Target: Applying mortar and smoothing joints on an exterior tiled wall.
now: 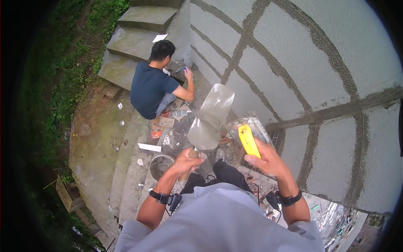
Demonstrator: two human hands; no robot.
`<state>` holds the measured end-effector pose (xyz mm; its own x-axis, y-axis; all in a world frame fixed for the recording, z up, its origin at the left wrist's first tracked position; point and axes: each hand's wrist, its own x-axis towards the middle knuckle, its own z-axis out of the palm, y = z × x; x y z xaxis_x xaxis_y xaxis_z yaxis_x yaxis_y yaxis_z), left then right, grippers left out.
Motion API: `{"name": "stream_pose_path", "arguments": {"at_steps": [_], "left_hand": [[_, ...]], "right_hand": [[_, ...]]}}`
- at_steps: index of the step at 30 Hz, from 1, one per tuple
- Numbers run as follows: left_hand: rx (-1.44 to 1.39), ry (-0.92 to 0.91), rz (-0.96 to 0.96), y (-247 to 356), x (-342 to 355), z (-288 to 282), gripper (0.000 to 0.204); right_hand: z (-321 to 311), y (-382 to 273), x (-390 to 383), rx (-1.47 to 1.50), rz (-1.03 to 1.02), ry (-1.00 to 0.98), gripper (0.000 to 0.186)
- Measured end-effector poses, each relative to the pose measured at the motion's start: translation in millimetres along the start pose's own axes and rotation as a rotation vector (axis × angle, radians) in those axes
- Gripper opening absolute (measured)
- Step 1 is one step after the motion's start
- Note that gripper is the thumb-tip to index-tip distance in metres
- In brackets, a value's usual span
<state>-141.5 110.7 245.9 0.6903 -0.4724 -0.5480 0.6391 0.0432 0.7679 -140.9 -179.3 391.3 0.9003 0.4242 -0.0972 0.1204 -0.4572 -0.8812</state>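
My left hand (184, 161) is closed around the wooden handle of a trowel (204, 132), held out in front of my legs. Its broad metal blade looks shiny and grey, pointing away from me toward the wall. In my right hand (269, 160) is a bright yellow, long block-shaped tool (249, 140) with dark marks near its far end. The fingers wrap around its near end, and its exact kind does not show. The yellow tool is to the right of the trowel, apart from it.
Ahead to the left, a person (153, 86) in a dark shirt crouches beside concrete steps (145, 19). Left of my legs stands a bucket (161, 168), with a white strip (149, 147) and broken pieces around it. A grey wall (289, 71) with dark mortar bands rises at right.
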Motion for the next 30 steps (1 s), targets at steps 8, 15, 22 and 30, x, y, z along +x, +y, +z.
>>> {"name": "stream_pose_path", "arguments": {"at_steps": [8,15,22,30], "left_hand": [[0.262,-0.109,0.104,2,-9,-19,0.027],[0.379,-0.077,0.118,13,-10,-24,0.030],[0.569,0.050,0.249,-27,18,-47,0.034],[0.279,0.195,0.002,-117,117,-75,0.029]], "right_hand": [[30,-19,19,-0.236,0.079,-0.071,0.044],[35,-9,24,-0.302,0.077,-0.032,0.044],[29,31,35,-0.324,0.048,0.056,0.039],[48,233,111,-0.641,-0.206,0.374,0.034]]}}
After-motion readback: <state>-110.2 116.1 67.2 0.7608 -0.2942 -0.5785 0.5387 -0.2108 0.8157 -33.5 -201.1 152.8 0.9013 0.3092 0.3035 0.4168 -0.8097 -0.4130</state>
